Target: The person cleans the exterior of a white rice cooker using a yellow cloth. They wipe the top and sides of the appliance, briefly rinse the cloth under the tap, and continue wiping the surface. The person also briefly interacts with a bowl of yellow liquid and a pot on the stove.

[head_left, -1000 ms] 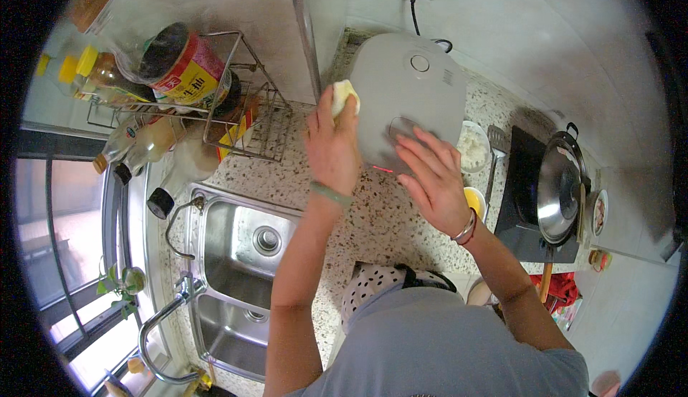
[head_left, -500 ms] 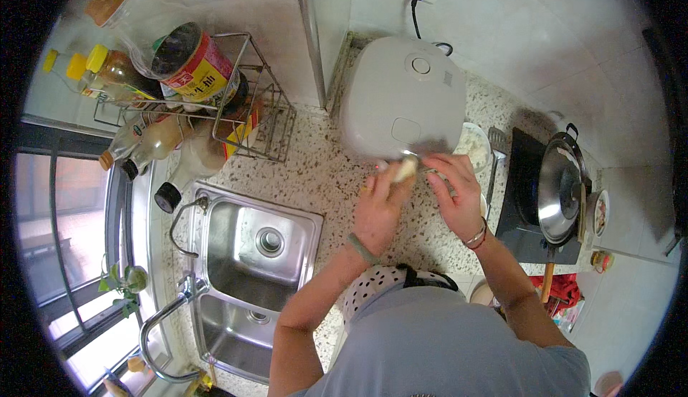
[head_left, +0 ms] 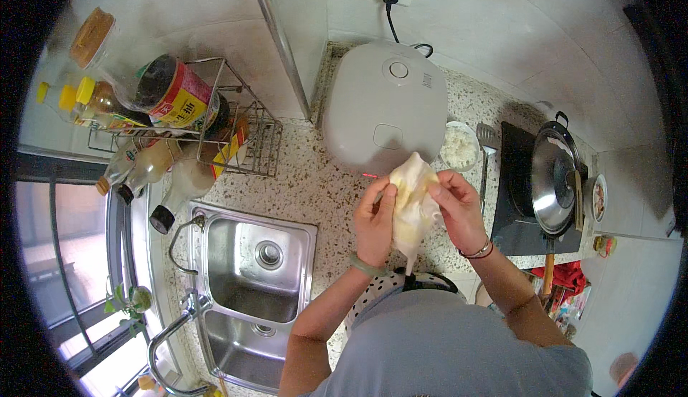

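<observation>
Between my two hands hangs a limp, cream and pale-yellow piece [head_left: 414, 207], soft like a thin cloth or bag; its exact kind does not show. My left hand [head_left: 374, 225] pinches its left edge with thumb and fingers. The opposite edge is gripped by my right hand [head_left: 460, 211], thumb on top. It is spread out over the counter in front of a grey rice cooker [head_left: 383, 103], its top corner near the cooker's front and its lower end tapering towards my body. A white bowl of rice-like white food [head_left: 459, 147] stands beyond my right hand.
To the left are a double steel sink [head_left: 236, 312] with a tap [head_left: 154, 350] and a wire rack [head_left: 261, 142] of bottles. At the right, a lidded wok [head_left: 553, 182] sits on a black hob [head_left: 510, 218], with a slotted turner [head_left: 489, 139] beside it.
The cream piece was bunched small between my hands at the cooker's front. Now it is spread out between them, and my hands are farther apart and nearer my body.
</observation>
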The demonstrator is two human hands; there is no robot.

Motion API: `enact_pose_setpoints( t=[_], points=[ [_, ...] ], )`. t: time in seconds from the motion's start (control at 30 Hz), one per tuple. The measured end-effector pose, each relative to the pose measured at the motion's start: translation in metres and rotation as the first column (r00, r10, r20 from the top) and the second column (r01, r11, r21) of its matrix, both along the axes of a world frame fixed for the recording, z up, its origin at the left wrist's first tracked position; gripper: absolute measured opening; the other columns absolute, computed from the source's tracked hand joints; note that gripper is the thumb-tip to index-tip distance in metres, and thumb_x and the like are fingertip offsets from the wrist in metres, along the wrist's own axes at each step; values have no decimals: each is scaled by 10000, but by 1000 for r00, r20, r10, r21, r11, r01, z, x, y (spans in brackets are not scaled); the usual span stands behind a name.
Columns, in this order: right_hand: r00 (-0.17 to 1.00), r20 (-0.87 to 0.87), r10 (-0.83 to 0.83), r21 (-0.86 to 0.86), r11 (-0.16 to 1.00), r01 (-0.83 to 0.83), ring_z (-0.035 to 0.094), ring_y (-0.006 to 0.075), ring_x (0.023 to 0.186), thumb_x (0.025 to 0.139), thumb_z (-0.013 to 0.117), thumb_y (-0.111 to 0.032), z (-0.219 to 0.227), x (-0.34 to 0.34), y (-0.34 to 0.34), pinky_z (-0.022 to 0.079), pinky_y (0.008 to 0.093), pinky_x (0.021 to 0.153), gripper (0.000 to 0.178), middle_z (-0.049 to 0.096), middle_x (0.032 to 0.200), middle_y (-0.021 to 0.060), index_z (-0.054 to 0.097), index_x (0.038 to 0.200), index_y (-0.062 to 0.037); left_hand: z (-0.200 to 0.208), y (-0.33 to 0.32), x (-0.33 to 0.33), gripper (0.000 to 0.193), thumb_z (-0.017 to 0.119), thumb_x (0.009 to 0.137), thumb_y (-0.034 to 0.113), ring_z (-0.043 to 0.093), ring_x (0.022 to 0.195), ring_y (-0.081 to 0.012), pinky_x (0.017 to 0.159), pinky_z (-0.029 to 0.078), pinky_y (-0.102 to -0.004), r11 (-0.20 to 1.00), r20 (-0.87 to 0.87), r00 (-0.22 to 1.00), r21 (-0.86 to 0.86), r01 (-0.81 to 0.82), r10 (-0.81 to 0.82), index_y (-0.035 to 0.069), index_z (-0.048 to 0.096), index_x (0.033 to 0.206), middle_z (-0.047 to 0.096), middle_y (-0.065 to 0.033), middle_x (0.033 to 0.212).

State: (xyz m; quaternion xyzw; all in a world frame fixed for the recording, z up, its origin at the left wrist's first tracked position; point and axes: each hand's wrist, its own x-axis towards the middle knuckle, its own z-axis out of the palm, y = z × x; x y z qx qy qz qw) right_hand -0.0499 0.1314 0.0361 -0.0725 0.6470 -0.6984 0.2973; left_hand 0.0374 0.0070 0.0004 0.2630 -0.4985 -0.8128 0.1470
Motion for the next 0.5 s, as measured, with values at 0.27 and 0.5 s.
enact_pose_setpoints(
  t=[0.27, 0.5],
  points=[
    [809, -531, -253, -49, 962, 269, 556, 78, 759, 839, 685, -89, 27, -56, -55, 440, 202, 683, 142, 620, 852, 24, 589, 931, -40, 7, 33, -19, 496, 454, 977, 89, 444, 1230, -173, 987, 431, -328, 921, -237, 961, 324, 218, -145, 48, 279, 1440, 418, -95, 1380],
    [131, -817, 562, 575, 811, 109, 515, 251, 1080, 782, 667, -142, 7, -89, -105, 417, 369, 875, 318, 611, 1177, 37, 626, 1093, -90, 2, 27, -19, 488, 416, 986, 80, 429, 1268, -254, 981, 445, -385, 918, -274, 949, 317, 240, -154, 74, 257, 1448, 351, -114, 1432]
  ],
)
